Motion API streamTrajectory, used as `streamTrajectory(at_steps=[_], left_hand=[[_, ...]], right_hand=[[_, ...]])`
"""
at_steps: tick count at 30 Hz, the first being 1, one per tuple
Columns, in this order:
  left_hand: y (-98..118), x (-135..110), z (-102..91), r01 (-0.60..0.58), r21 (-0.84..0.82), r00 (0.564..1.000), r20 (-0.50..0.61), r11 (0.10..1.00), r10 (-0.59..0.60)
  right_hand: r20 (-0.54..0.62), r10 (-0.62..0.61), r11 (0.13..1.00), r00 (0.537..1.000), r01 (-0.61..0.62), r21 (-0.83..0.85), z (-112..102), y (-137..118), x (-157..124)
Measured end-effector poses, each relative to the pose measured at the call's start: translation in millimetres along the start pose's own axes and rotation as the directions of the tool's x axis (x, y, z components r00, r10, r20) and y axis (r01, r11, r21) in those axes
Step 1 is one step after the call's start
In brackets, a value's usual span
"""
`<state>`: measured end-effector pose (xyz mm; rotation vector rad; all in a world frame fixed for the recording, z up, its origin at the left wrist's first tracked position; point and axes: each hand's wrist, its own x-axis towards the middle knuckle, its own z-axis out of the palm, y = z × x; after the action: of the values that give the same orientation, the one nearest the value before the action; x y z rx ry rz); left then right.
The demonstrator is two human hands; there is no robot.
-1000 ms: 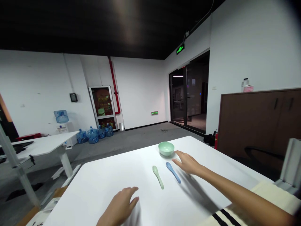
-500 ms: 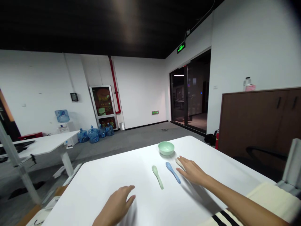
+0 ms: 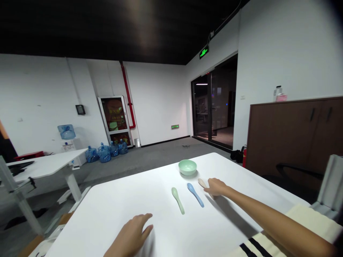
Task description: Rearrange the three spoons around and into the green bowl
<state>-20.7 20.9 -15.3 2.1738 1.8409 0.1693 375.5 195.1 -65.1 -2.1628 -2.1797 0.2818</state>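
Note:
My right hand has its fingers closed around the handle of a beige spoon. The spoon's bowl end sticks out beyond the fingers, while most of the handle is hidden beneath them. Just left of it lies a blue spoon, and farther left a pale green spoon. A mint green bowl stands upright behind the spoons, near the table's far edge. My left hand hovers low at the near left, thumb and fingers apart, holding nothing.
The white table carries the bowl and spoons. Cream cloth with black stripes shows at the near right. A brown cabinet stands to the right, and a second white desk to the left. Blue water jugs sit on the floor.
The fingers of my right hand have closed from a spread pose onto the beige spoon. My left hand keeps nearly the same pose. The whole view has shifted slightly.

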Motion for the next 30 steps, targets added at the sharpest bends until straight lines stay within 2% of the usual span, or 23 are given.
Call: streamTrajectory(at_steps=[4, 7, 10, 14, 17, 20, 24, 30], left_hand=[[-3.3, 1.6, 2.1, -0.007, -0.006, 1.000, -0.009, 1.000, 0.007], [-4.6, 2.9, 4.2, -0.004, -0.006, 1.000, -0.008, 1.000, 0.004], [-3.8, 3.2, 5.1, 0.002, -0.007, 1.000, 0.001, 1.000, -0.002], [-0.7, 2.8, 3.6, 0.006, -0.013, 1.000, -0.001, 1.000, -0.006], [2.0, 2.5, 1.5, 0.014, -0.012, 1.000, -0.009, 1.000, -0.014], [3.7, 2.6, -0.7, 0.021, -0.005, 1.000, -0.004, 1.000, -0.021], [3.4, 2.9, -1.9, 0.030, 0.006, 0.999, 0.015, 1.000, -0.030], [-0.2, 4.5, 0.2, 0.028, -0.012, 1.000, 0.014, 1.000, -0.028]], right_hand=[[0.045, 0.005, 1.000, 0.999, -0.005, 0.006, 21.2, 4.1, 7.6], [0.055, 0.016, 0.999, 0.998, -0.018, 0.035, 27.0, 9.0, 10.5], [0.017, 0.015, 0.997, 1.000, -0.017, 0.074, 17.4, 14.9, 15.1], [-0.101, 0.054, 0.995, 0.993, -0.045, 0.088, -12.0, 20.2, 26.9], [-0.187, 0.079, 0.994, 0.979, -0.063, 0.094, -33.3, 18.1, 40.3], [-0.219, 0.072, 0.992, 0.973, -0.048, 0.114, -45.6, 9.4, 57.3], [-0.249, 0.074, 0.991, 0.966, -0.043, 0.130, -45.1, -8.3, 81.3], [-0.262, 0.095, 0.986, 0.960, -0.053, 0.161, -25.4, -29.7, 107.8]])
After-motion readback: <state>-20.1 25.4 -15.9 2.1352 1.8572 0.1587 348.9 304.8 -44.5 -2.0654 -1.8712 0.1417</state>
